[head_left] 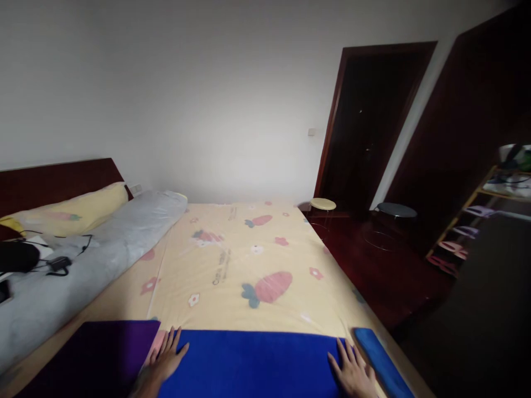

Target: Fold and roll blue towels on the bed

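Observation:
A deep blue cloth (257,362) lies spread flat at the near end of the bed, cut off by the bottom of the view. On its left far corner rests my left hand (166,356), fingers spread. My right hand (354,370) lies on the right far corner, its fingers also apart. Left of my left hand is a dark purple cloth (103,348), laid flat. A narrow lighter blue folded cloth (381,359) sits just right of my right hand. Beneath them all is a cream bed sheet (232,254) printed with carrots and flowers.
A rolled grey quilt (120,237) and a yellow pillow (91,210) lie by the headboard (58,174). Black cables and a small adapter (60,264) rest on the quilt. Beyond the bed stand a cream stool (322,204), a dark stool (396,210) and a shoe rack (460,221).

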Tool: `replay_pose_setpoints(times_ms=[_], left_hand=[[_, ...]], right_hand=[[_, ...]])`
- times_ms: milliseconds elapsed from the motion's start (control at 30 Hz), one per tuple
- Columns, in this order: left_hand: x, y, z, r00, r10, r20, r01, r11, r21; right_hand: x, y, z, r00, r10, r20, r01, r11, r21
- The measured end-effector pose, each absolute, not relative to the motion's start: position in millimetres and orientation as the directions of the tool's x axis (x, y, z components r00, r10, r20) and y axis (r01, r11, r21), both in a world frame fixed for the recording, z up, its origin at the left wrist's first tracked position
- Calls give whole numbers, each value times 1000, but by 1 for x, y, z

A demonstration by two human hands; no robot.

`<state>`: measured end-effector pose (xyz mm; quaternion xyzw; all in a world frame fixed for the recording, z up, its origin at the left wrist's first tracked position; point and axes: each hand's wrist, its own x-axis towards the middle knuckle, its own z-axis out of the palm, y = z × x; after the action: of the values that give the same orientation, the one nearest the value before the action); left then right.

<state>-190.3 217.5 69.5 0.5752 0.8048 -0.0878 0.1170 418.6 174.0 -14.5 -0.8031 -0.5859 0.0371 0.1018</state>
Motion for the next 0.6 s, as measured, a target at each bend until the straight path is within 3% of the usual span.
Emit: replay_pose_setpoints(times_ms=[33,100,200,333,400,500,600], left_hand=[[-190,221,84,-303,890,-340,948,319,-9],[-179,222,109,-301,906,-297,951,308,-24],[-126,199,120,-147,979,-138,987,154,39],[-19,133,88,99,990,-101,979,-79,191],[18,98,65,162,981,-112,965,-134,224],[15,59,39,120,983,-138,975,-90,201],[-53,33,31,-95,988,-125,985,111,129]], right_hand=[[422,177,-2,266,964,6,947,-260,-187],[420,179,22,238,969,-63,958,-245,-148],[378,160,43,207,976,65,969,-196,-154],[265,102,26,-102,993,57,936,115,-333],[225,73,13,-165,982,90,894,188,-406],[223,40,3,-93,988,121,892,137,-431],[281,9,2,68,987,143,916,-5,-401]])
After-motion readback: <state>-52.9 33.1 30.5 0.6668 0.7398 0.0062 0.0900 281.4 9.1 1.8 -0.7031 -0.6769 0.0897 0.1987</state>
